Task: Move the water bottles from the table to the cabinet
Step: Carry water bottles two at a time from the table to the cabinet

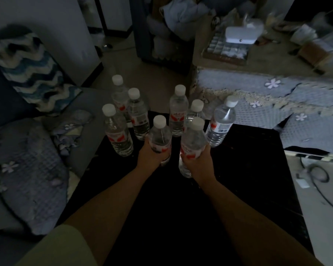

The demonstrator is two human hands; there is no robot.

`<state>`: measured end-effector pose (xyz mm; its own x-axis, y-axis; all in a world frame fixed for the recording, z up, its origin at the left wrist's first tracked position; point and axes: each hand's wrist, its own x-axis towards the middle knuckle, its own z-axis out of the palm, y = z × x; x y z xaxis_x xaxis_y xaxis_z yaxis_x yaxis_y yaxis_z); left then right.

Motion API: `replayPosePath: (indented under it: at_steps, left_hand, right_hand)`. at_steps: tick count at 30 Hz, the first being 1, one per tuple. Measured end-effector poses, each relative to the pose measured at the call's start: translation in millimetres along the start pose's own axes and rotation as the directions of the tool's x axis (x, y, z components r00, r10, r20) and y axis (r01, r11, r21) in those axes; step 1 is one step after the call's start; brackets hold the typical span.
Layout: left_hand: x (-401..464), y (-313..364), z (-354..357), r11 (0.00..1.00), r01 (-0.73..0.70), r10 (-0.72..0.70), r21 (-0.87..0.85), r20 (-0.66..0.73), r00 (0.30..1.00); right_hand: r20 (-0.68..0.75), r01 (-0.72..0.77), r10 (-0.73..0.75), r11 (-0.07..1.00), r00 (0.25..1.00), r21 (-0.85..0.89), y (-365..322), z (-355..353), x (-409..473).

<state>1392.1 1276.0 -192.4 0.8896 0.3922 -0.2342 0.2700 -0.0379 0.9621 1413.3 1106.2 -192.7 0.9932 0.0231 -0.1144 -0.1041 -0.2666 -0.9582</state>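
Clear bottles (178, 112) — white caps, red labels — black table (248, 169).

Off to the left, a zigzag-patterned cushion (30, 72) in blue and white leans on the sofa (0, 96), with a quilted grey blanket (29, 169) rumpled below it. Over on the right, a flowered grey cloth (277, 104) drapes down, a white box (240, 34) above, a dark cable (319, 179) curling lower down.
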Motion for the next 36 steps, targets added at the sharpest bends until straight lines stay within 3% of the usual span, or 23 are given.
replayPosePath:
  at_steps: [6,14,20,27,33,36]
  left_hand:
    - [-53.6,-10.6,4.4,0.998,0.056,-0.056,0.016,0.023,0.998]
    - [-157.8,-21.1,31.9,0.999,0.036,-0.038,0.031,0.071,0.997]
    - [-235.8,-34.0,66.6,0.991,0.012,-0.026,0.135,0.105,0.994]
    - [-286.8,-30.3,114.1,0.963,-0.033,-0.043,0.269,0.269,0.962]
    - [-309.3,-20.2,159.5,0.928,-0.115,-0.086,0.355,0.503,0.86]
    - [-320.7,-12.3,193.3,0.915,-0.192,-0.078,0.356,0.62,0.781]
  right_hand:
    - [0.072,-0.047,0.046,0.999,0.996,0.013,13.0,-27.2,-40.5]
    - [0.19,-0.1,0.118,0.99,0.975,-0.1,35.7,-100.2,-116.1]
    - [0.143,-0.118,0.147,0.974,0.979,-0.194,60.9,-165.9,-177.4]
    - [-0.025,-0.159,0.159,0.932,0.987,-0.325,73.3,-239.2,-231.4]
    - [-0.266,-0.31,0.225,0.887,0.937,-0.342,72.9,-294.4,-277.5]
    - [-0.42,-0.404,0.265,0.868,0.868,-0.288,71.6,-322.5,-304.8]
